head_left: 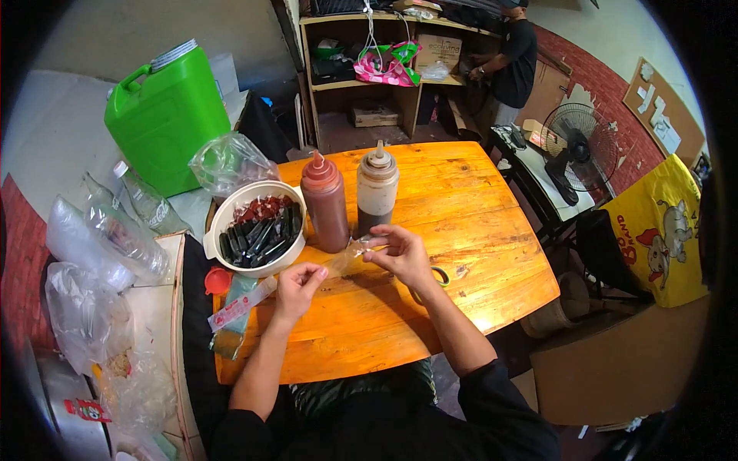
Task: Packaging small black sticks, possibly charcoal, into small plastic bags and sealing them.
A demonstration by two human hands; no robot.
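Observation:
A small clear plastic bag [344, 259] stretches between my two hands above the wooden table. My left hand [298, 290] pinches one end between thumb and fingers. At the other end, my right hand [398, 254] grips the film with its fingertips. Just beyond stand a squeeze bottle of reddish-brown sauce [324, 207] and a clear squeeze bottle [377, 190] partly filled with dark liquid. To their left, a white tub [215, 235] holds several dark and red filled sachets [262, 233]. Scissors with a green-and-black handle [441, 276] lie partly hidden behind my right wrist.
A red funnel [218, 280] and flat plastic packets [239, 305] lie at the table's left edge. Glass bottles [151, 201] and a green jerrycan [167, 121] stand farther left. A fan [576, 147] is at the right; a person [510, 63] stands by the shelves [363, 86].

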